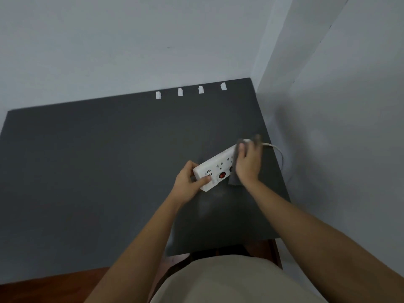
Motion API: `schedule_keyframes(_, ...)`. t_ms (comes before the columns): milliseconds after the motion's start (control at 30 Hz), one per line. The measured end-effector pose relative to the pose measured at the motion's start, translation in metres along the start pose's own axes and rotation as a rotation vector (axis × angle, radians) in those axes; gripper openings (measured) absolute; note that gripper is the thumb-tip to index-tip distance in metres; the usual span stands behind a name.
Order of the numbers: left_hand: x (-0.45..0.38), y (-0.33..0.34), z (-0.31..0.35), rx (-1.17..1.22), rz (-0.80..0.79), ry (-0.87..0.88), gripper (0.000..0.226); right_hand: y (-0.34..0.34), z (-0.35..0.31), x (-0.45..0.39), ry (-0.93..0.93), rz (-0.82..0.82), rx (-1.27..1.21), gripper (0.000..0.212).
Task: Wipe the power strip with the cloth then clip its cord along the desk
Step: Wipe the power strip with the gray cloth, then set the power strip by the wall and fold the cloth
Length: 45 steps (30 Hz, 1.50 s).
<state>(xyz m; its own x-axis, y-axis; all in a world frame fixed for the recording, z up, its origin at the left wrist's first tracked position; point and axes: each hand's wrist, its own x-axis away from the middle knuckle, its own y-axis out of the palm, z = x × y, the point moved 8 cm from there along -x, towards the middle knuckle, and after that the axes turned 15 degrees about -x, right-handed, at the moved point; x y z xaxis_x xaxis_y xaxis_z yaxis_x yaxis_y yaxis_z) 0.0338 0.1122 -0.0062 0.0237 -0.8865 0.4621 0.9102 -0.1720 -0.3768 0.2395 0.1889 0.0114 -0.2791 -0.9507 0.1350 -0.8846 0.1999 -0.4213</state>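
Strip [215,168] held and wiped near the desk's [87,171] right edge.
Its near end is gripped by the left hand [189,180], thumb on top; the cloth [235,169] is pressed onto its far end by the closed right hand [248,164], beside the cord [276,150].

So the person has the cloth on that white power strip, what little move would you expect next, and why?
Probably drag the cloth back along the power strip toward the red switch. The right hand presses it at the cord end, the left hand steadies the other end, and that near part looks uncovered.
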Motion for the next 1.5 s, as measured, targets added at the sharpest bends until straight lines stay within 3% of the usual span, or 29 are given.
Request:
schedule_keyframes(100,0.001,-0.010,0.019,-0.177,0.109,0.155,0.031,0.058,-0.050,0.053,-0.511,-0.521,0.164,0.032)
schedule_keyframes(133,0.002,-0.012,0.024,-0.231,0.123,0.199,0.031,0.056,-0.050,0.050,-0.559,-0.560,0.220,0.035)
schedule_keyframes(167,0.004,-0.013,0.027,-0.260,0.130,0.218,0.031,0.046,-0.044,0.031,-0.550,-0.473,0.244,0.037)
schedule_keyframes(233,0.010,-0.012,0.032,-0.264,0.139,0.226,0.030,0.008,-0.024,-0.018,-0.291,-0.180,0.250,0.038)
schedule_keyframes(267,0.012,-0.011,0.034,-0.245,0.144,0.222,0.029,-0.002,-0.019,-0.029,-0.176,-0.110,0.221,0.035)
schedule_keyframes(333,0.015,-0.013,0.038,-0.130,0.164,0.184,0.026,0.016,-0.038,-0.017,-0.228,-0.186,0.162,0.028)
schedule_keyframes(433,0.016,-0.026,0.039,0.108,0.219,0.111,0.021,0.043,-0.074,0.027,-0.553,-0.374,0.094,0.031)
schedule_keyframes(467,0.017,-0.028,0.038,0.177,0.227,0.074,0.020,0.033,-0.075,0.016,-0.550,-0.331,0.089,0.033)
schedule_keyframes(567,0.025,-0.023,0.035,0.323,0.233,-0.030,0.016,-0.009,-0.047,-0.035,-0.160,0.000,0.058,0.037)
schedule_keyframes(600,0.026,-0.021,0.034,0.362,0.241,-0.058,0.014,-0.007,-0.051,-0.030,-0.170,0.003,0.059,0.037)
schedule_keyframes(733,0.023,-0.030,0.038,0.506,0.247,-0.079,0.017,0.037,-0.091,0.053,-0.708,-0.402,0.085,0.038)
schedule_keyframes(800,0.024,-0.033,0.042,0.518,0.226,-0.073,0.014,0.017,-0.085,0.023,-0.672,-0.305,0.031,0.039)
schedule_keyframes(867,0.025,-0.032,0.043,0.484,0.209,-0.074,0.013,-0.011,-0.067,-0.025,-0.356,-0.072,-0.024,0.043)
schedule_keyframes(900,0.025,-0.032,0.044,0.468,0.205,-0.071,0.013,-0.013,-0.067,-0.029,-0.282,-0.030,-0.020,0.045)
schedule_keyframes(933,0.025,-0.034,0.047,0.459,0.208,-0.064,0.014,-0.004,-0.077,-0.020,-0.336,-0.051,0.012,0.044)
schedule_keyframes(1033,0.021,-0.043,0.058,0.449,0.189,-0.023,0.017,0.028,-0.108,0.038,-0.812,-0.297,0.148,0.040)
schedule_keyframes(1067,0.020,-0.045,0.061,0.445,0.176,-0.012,0.014,0.023,-0.109,0.037,-0.875,-0.302,0.146,0.039)
schedule_keyframes(1133,0.023,-0.049,0.062,0.432,0.165,-0.010,0.007,-0.001,-0.099,-0.003,-0.751,-0.139,0.115,0.037)
schedule_keyframes(1200,0.023,-0.056,0.061,0.412,0.163,-0.004,0.009,-0.019,-0.081,-0.046,-0.474,-0.063,0.019,0.033)
schedule_keyframes(1300,0.019,-0.074,0.064,0.390,0.166,0.035,0.026,-0.029,-0.067,-0.087,-0.199,-0.129,-0.232,0.027)
schedule_keyframes(1367,0.014,-0.089,0.064,0.362,0.160,0.054,0.042,-0.028,-0.068,-0.098,-0.111,-0.231,-0.151,0.037)
schedule_keyframes(1500,0.000,-0.116,0.057,0.343,0.131,0.063,0.042,-0.014,-0.069,-0.097,-0.155,-0.445,0.141,0.053)
